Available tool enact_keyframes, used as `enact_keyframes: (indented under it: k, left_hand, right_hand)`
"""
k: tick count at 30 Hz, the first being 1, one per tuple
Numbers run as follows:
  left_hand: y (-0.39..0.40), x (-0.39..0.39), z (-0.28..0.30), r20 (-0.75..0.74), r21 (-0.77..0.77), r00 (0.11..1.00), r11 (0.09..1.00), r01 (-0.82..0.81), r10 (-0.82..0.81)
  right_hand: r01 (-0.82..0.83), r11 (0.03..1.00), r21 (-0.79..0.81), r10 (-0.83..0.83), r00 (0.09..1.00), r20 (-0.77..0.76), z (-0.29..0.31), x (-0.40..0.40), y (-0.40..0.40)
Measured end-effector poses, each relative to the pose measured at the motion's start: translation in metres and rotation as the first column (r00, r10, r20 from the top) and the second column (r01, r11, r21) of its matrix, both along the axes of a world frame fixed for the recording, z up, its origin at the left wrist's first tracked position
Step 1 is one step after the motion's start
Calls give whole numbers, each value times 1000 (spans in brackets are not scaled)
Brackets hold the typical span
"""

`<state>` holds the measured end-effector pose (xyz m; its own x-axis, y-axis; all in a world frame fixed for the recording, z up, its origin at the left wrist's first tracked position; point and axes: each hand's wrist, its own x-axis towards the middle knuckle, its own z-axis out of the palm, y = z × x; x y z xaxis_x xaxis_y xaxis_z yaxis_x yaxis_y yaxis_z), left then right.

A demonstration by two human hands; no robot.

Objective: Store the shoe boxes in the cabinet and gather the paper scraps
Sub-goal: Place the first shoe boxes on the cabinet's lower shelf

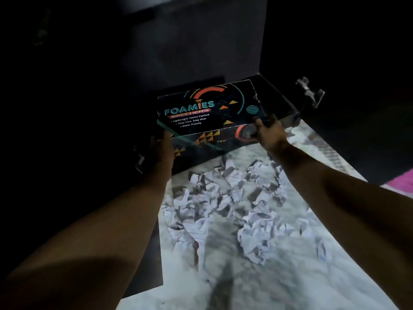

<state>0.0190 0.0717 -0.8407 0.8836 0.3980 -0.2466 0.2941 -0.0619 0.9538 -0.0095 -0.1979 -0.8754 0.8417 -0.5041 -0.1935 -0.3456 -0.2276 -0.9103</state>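
Note:
A black shoe box (207, 108) with "Foamies Skechers" printed on its lid is held level at the mouth of a dark cabinet (190, 48). My left hand (164, 146) grips its near left corner. My right hand (267, 128) grips its near right corner. Both arms are stretched forward. Below the box, many crumpled white paper scraps (225, 202) lie scattered on the pale floor. The cabinet's inside is too dark to make out.
An open cabinet door (335, 52) with a metal hinge (309, 91) stands at the right. A second hinge (139, 162) shows at the left by a dark door panel (145, 253). A pink patch (400, 182) lies at the far right.

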Motion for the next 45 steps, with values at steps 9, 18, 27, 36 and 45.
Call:
enact_keyframes:
  k: [9, 18, 27, 36, 45]
  left_hand:
    - [27, 11, -37, -90, -7, 992, 996, -94, 93]
    - [7, -10, -44, -211, 130, 975, 991, -40, 67]
    - [-85, -58, -23, -380, 438, 777, 643, 628, -501]
    - [-226, -144, 5, -472, 452, 364, 134, 882, -803]
    - [-323, -303, 0, -399, 277, -80, -203, 939, -913]
  right_hand:
    - [-72, 996, 50, 72, 997, 7, -12, 58, 43]
    - [-52, 996, 71, 54, 998, -37, -20, 43, 63]
    - [-99, 995, 14, 100, 994, -39, 14, -79, -16]
    - [26, 995, -99, -34, 997, -75, 48, -280, -110]
    - [375, 895, -239, -401, 914, -65, 71, -521, -127]
